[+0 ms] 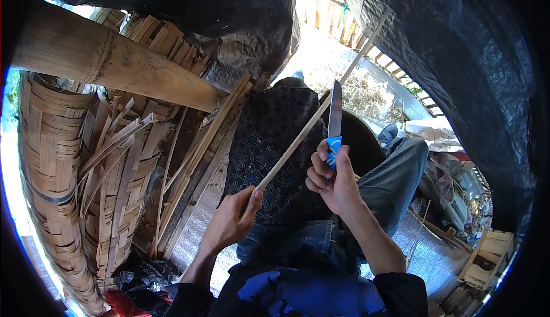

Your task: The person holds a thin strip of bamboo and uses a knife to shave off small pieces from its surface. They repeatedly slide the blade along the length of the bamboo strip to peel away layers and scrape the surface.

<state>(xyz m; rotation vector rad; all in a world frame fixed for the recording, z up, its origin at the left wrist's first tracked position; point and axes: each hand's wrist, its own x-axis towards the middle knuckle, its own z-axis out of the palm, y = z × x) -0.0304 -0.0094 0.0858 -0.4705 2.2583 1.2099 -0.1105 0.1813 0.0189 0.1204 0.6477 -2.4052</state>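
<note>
A long, thin bamboo strip point(295, 143) slants up and to the right from my left hand point(238, 217), whose fingers are closed round its lower end. My right hand point(335, 180) grips the blue handle of a knife point(336, 111), its blade pointing up. The blade is beside the strip, close to its middle; whether they touch is not clear. Under the strip, a dark patterned cloth point(269, 139) covers one of my legs. The other leg, in jeans point(395, 182), is bent out to the right.
At the left stand a woven bamboo basket point(54, 179) and split bamboo pieces point(123, 174), below a thick bamboo pole point(132, 65). Dark sheeting point(458, 48) hangs overhead and at the right. A small wooden crate point(486, 260) sits at the lower right.
</note>
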